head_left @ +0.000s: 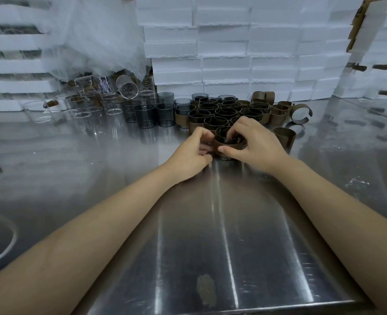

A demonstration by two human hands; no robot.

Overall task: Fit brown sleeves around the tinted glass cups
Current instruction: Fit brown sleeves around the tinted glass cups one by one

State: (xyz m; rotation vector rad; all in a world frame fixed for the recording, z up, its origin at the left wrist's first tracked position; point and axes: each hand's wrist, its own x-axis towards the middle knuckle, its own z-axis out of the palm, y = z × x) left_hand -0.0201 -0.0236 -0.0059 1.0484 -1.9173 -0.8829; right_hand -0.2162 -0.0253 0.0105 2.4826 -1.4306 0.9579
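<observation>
Since the brown sleeve (231, 147) looks like an open band that would likely spring apart if released, both hands close on it from either side. The left hand (193, 148) pinches its left edge with curled fingers. The right hand (256, 142) presses its thumb on the front and hooks its fingers over the rim, keeping the band wrapped on the tinted glass cup (228, 139). That cup stands upright on the worktop (210, 212), directly between them. Just behind sits a packed cluster of sleeved cups (222, 112), probably grouped as finished work. Bare tinted cups (151, 114) wait to its left, loose sleeves (283, 135) lie near on the right, and clear glasses (83, 105) stand farther left.
</observation>
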